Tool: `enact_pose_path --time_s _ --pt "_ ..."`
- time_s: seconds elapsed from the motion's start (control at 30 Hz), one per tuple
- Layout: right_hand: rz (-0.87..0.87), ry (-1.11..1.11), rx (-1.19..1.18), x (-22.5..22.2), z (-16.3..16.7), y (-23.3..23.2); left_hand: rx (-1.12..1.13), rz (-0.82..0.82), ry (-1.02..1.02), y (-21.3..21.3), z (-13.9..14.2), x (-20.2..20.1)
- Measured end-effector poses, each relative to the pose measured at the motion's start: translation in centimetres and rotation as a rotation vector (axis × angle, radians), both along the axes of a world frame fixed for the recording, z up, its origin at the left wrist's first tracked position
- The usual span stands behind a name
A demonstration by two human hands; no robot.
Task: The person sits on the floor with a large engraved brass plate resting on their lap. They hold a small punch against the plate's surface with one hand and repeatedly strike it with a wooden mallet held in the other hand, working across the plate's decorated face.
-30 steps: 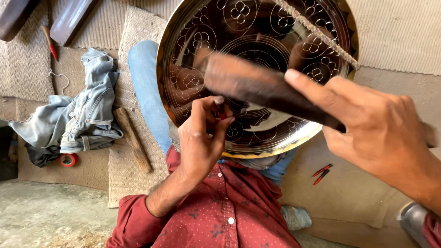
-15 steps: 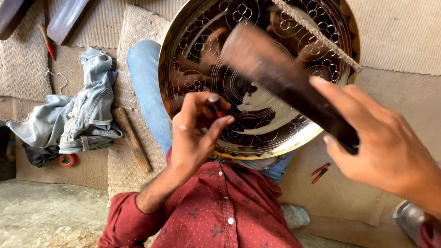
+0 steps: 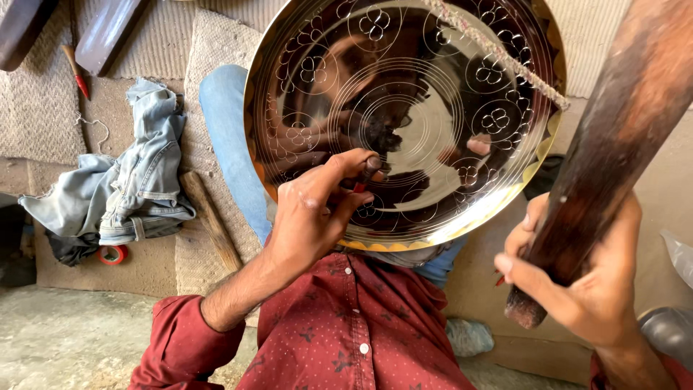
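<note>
Head view. Left hand [image 3: 314, 217] at centre, fingers pinched narrow around a small dark tool [image 3: 369, 167], its tip pressed against the polished face of the metal plate [image 3: 433, 108]. Right hand [image 3: 585, 278] at four o'clock, fingers wrapped tight round the worn lower end of a wooden mallet [image 3: 613, 144], the dark reddish-brown shaft rising toward one o'clock, well apart from the plate's face.

Plate: round, mirror-bright, golden at the scalloped rim, filling the upper middle of the frame, propped tilted over blue-jeaned legs [image 3: 227, 137]. Engraved with concentric rings in the middle and small four-petal flowers inside circles around the band. A frayed cord [image 3: 498, 54] lying across the upper right of it, toward one o'clock. Reflection of hand and tool dark in the metal.

Dark red dotted shirt [image 3: 346, 332] at six o'clock. At nine o'clock, crumpled pale denim cloth [image 3: 126, 188] on woven matting [image 3: 43, 94]; a wooden stick [image 3: 211, 220] just beside it; a red tape roll [image 3: 112, 254] below.
</note>
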State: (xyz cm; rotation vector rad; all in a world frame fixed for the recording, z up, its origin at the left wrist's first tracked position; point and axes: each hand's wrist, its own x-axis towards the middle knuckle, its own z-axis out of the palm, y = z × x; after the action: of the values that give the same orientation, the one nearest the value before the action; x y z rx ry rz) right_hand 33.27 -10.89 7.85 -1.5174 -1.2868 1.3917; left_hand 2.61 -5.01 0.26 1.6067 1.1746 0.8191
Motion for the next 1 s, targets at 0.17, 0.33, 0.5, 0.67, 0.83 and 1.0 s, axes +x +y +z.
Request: enact_pose_path --time_s 0.17,0.33,0.5,0.67,0.83,1.0 --pt "-0.019 -0.19 0.115 -0.7 0.4 1.5 -0.013 0.006 -0.012 0.0 -0.1 0.1" --pt "0.154 -0.531 0.263 -1.1 -0.8 1.7 -0.025 -0.003 -0.003 0.0 -0.1 0.1" --pt "0.311 -0.709 0.198 -0.7 -2.0 1.1 0.05 -0.078 0.079 0.6 -0.2 0.0" --pt "0.179 -0.664 0.128 -0.3 -3.7 -2.0 0.11 -0.295 0.075 1.9 -1.1 0.0" --pt "-0.041 -0.478 0.029 -1.7 -6.0 -6.9 0.015 -0.574 0.02 3.2 -2.9 0.4" --pt "-0.326 -0.135 -0.012 -4.1 -9.0 -11.6 -0.022 -0.879 -0.091 4.6 -3.8 1.5"
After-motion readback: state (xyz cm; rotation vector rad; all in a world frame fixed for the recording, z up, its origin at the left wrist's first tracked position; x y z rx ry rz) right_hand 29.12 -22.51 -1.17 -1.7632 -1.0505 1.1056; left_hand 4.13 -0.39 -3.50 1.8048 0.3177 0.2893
